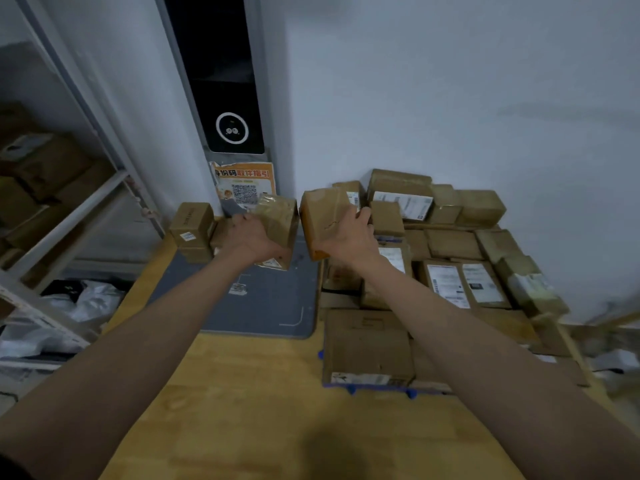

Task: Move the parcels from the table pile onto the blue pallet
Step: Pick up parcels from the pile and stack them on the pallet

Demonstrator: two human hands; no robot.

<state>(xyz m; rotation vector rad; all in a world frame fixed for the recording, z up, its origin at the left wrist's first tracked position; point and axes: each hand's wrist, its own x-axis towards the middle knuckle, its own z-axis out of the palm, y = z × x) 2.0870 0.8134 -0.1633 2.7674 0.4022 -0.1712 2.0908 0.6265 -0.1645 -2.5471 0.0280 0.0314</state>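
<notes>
Parcels fill both hands above the far part of the wooden table (242, 393). The left hand (251, 237) grips a tape-wrapped brown parcel (278, 221), fingers curled round its left side, holding it over the grey mat (263, 303) that lies on the tabletop. The right hand (348, 233) grips a second brown parcel (322, 220) with an orange lower edge, thumb on its near face and fingers wrapped round its right side; this one hangs near the left edge of the pallet stack. The two held parcels sit side by side, close but not touching. To the left of the left hand, at the far end of the table, a small pile of boxes (192, 226) remains, one standing on another. To the right, the blue pallet (381, 388) shows only as a blue edge along the near side, under a packed layer of cardboard parcels (450, 244), several with white shipping labels facing up, rising higher against the far wall (450, 98). Behind the table stands a dark kiosk panel (230, 98) with a white ring on it, and below that an orange poster (242, 183) with a QR code. On the far left a metal shelf unit (69, 209) holds more brown boxes, with pale plastic bags (86, 303) lower down.
</notes>
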